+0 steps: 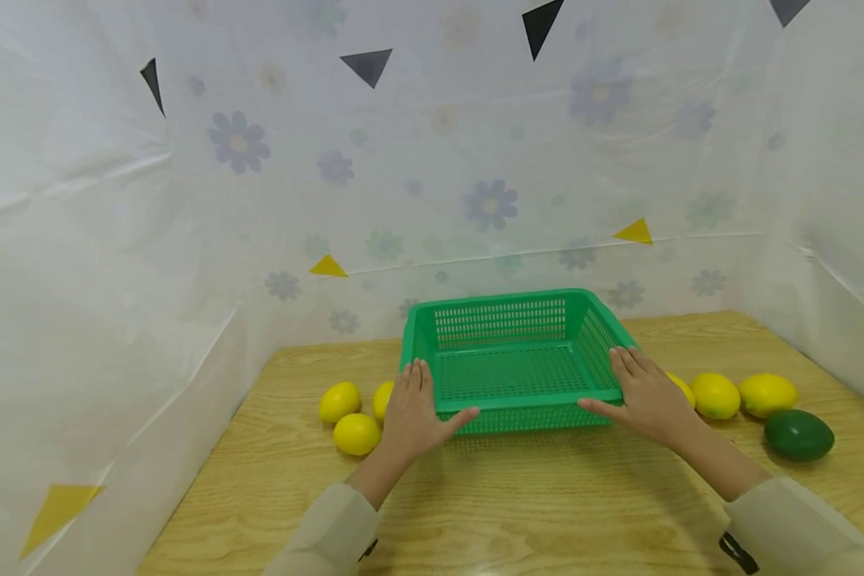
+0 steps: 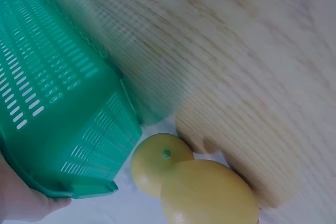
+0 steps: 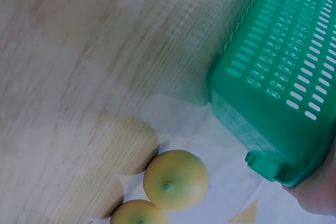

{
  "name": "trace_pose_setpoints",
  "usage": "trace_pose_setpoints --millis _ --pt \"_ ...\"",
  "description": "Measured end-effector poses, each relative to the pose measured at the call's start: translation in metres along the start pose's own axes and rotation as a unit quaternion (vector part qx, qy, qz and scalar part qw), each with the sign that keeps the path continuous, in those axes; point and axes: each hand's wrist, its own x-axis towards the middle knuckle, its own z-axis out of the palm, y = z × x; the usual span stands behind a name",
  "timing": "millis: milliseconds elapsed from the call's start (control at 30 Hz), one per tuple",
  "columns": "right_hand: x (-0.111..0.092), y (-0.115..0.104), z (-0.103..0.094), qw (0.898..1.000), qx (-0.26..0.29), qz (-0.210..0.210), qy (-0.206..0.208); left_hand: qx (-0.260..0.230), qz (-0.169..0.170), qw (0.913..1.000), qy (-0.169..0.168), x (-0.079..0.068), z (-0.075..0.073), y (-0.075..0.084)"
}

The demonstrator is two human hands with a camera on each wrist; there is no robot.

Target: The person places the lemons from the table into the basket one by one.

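Note:
A green plastic basket (image 1: 511, 420) with slotted walls sits on the wooden table, and nothing shows inside it. My left hand (image 1: 412, 416) lies over its front left corner, fingers straight along the side rim, thumb stretched by the front rim. At the front right corner my right hand (image 1: 648, 400) rests the same way, its thumb pointing inward. Both wrist views show the basket's outer wall (image 2: 52, 124) with part of a hand at the rim. Beside the left hand are yellow lemons (image 1: 356, 434), one partly hidden by it. More lemons (image 1: 716, 397) lie right of the right hand.
A dark green, avocado-shaped fruit (image 1: 799, 435) lies at the right, against the lemons. The wooden table (image 1: 518, 504) extends in front of the basket. White sheeting (image 1: 418, 160) with flowers and triangles closes off the back and both sides.

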Motion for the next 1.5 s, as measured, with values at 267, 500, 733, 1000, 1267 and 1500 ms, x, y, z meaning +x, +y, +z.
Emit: trace_pose_setpoints --millis 267,500,733,1000,1267,1500 --pt "-0.003 0.000 0.000 1.000 -0.003 0.000 0.001 0.002 0.000 1.0000 0.002 -0.004 -0.002 0.002" --pt "-0.006 -0.001 -0.002 1.000 0.002 -0.003 0.002 0.002 -0.001 1.0000 -0.001 -0.006 -0.003 0.003" --pt "-0.006 0.002 -0.001 1.000 0.009 -0.004 0.004 0.004 0.000 1.0000 0.002 -0.007 -0.002 0.005" --pt "-0.006 0.003 -0.001 1.000 0.002 -0.010 0.006 0.009 -0.002 1.0000 0.002 -0.008 -0.002 0.008" --pt "-0.010 0.002 -0.002 1.000 -0.001 -0.009 0.007 0.021 -0.001 0.9998 0.006 -0.011 -0.003 0.009" --pt "-0.014 0.001 -0.003 1.000 -0.007 -0.010 0.007 0.010 0.000 0.9999 0.009 -0.014 -0.003 0.010"
